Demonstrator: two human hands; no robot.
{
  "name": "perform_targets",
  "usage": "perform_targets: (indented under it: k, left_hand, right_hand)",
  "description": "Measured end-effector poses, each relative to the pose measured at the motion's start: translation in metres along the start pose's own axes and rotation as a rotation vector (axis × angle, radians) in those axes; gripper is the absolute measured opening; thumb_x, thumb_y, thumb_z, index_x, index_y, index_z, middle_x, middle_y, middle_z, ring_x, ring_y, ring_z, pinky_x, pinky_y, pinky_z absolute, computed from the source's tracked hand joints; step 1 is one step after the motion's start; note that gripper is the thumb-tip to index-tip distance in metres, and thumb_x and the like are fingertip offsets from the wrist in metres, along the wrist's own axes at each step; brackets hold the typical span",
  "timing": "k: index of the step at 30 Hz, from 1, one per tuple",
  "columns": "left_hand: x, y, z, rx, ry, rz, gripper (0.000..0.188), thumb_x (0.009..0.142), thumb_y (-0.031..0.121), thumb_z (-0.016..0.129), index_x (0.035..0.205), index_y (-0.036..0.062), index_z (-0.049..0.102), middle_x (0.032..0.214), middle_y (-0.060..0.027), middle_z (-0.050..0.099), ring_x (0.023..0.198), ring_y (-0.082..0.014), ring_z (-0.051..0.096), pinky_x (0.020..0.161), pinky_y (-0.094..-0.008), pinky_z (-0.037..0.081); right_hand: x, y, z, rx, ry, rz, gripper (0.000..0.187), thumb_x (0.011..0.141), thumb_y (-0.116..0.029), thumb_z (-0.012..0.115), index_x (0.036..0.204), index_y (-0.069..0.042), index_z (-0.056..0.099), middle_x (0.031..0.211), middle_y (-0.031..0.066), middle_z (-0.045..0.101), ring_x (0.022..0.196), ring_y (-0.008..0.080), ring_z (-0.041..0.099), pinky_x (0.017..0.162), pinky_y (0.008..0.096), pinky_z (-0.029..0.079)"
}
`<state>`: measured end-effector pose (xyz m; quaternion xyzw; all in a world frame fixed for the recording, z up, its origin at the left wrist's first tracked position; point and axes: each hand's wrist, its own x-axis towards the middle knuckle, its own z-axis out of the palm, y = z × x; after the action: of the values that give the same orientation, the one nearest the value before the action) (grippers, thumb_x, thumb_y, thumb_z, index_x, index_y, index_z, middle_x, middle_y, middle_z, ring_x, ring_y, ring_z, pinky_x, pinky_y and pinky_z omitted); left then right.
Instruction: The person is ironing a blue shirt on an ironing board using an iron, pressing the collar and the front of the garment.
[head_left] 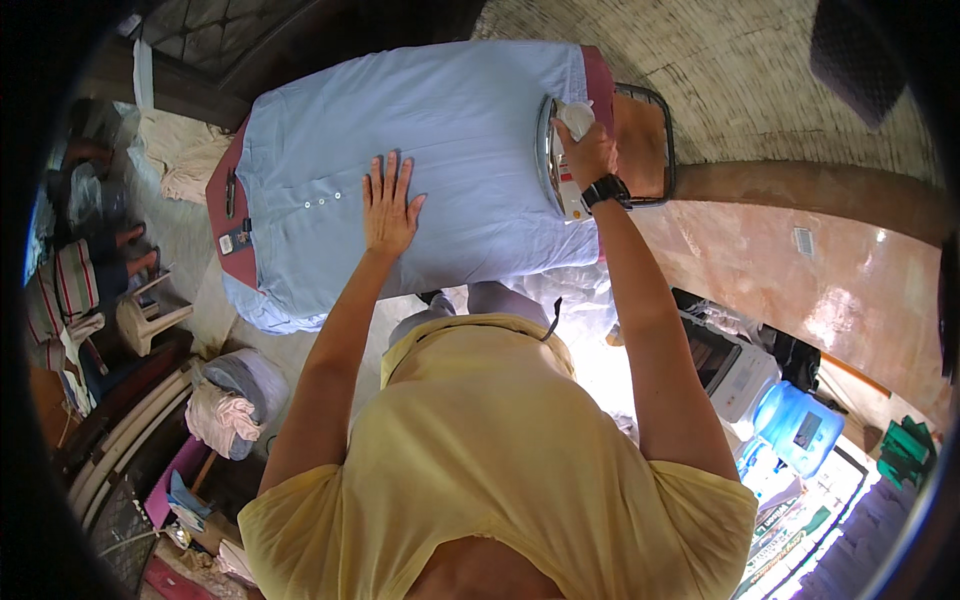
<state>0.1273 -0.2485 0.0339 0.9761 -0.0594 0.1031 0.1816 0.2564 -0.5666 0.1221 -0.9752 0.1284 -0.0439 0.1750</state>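
Observation:
A light blue buttoned shirt (470, 130) is spread over a dark red ironing board (226, 180), whose cover shows at both ends. My left hand (390, 207) lies flat on the cloth, fingers spread, just right of a short row of white buttons (322, 201). At the shirt's right side, my right hand (592, 152) grips an iron (548, 160) with a shiny metal body and a pale handle. The iron rests on the fabric near the board's right end. Its underside is hidden.
A black-framed brown rest (640, 145) extends past the board's right end. On the board's left end lies a dark pen-like item (230, 192). Behind on the right stand a microwave-like appliance (735, 375) and a blue water jug (800, 425). Left are a small stool (150, 315) and bundled cloth (225, 415).

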Motion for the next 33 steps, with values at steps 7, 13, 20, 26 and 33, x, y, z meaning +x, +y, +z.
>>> perform_targets:
  k: [7, 13, 20, 26, 33]
  left_hand:
    - [-0.001, 0.006, 0.002, 0.051, -0.02, 0.022, 0.061, 0.101, 0.045, 0.041, 0.152, 0.0139, 0.03, 0.161, -0.0094, 0.02, 0.148, -0.038, 0.014, 0.118, -0.0561, 0.013]
    - [0.001, -0.009, -0.005, -0.094, 0.073, 0.009, 0.056, 0.1, 0.04, 0.044, 0.148, 0.012, 0.037, 0.159, -0.0109, 0.026, 0.146, -0.0382, 0.018, 0.117, -0.0546, 0.016]
    - [0.046, -0.13, -0.075, 0.163, 0.458, -0.188, 0.037, 0.093, 0.022, 0.062, 0.126, 0.0057, 0.054, 0.131, -0.0195, 0.052, 0.124, -0.038, 0.045, 0.102, -0.0515, 0.035]
    - [0.053, -0.255, -0.065, 0.144, 0.247, -0.57, 0.057, 0.084, 0.029, 0.073, 0.128, 0.0002, 0.051, 0.128, -0.0265, 0.051, 0.122, -0.0441, 0.047, 0.1, -0.0489, 0.04]
    - [0.059, -0.314, -0.039, 0.166, 0.214, -0.687, 0.08, 0.076, 0.045, 0.078, 0.135, 0.0004, 0.047, 0.129, -0.0254, 0.053, 0.121, -0.0436, 0.048, 0.104, -0.0484, 0.039]
  right_hand:
    - [0.002, -0.003, -0.006, 0.063, -0.035, 0.116, 0.071, 0.075, -0.064, 0.071, 0.093, 0.004, 0.062, 0.091, 0.0265, 0.068, 0.088, 0.0453, 0.067, 0.075, 0.0525, 0.055]
    - [0.016, 0.053, -0.016, 0.097, -0.205, -0.043, 0.073, 0.075, -0.067, 0.07, 0.1, 0.002, 0.065, 0.085, 0.0245, 0.07, 0.086, 0.0411, 0.069, 0.075, 0.0484, 0.056]
    - [0.096, 0.138, -0.077, -0.014, 0.031, 0.033, 0.072, 0.073, -0.066, 0.072, 0.092, 0.004, 0.07, 0.084, 0.0252, 0.07, 0.082, 0.0333, 0.071, 0.073, 0.0431, 0.056]
    - [0.12, 0.134, -0.07, 0.073, -0.166, 0.185, 0.076, 0.072, -0.066, 0.072, 0.099, 0.004, 0.07, 0.094, 0.0289, 0.069, 0.097, 0.0404, 0.067, 0.084, 0.0474, 0.051]
    - [0.12, 0.152, -0.045, 0.061, -0.069, 0.16, 0.085, 0.07, -0.069, 0.071, 0.11, 0.005, 0.065, 0.102, 0.0273, 0.068, 0.098, 0.043, 0.066, 0.084, 0.0491, 0.052]
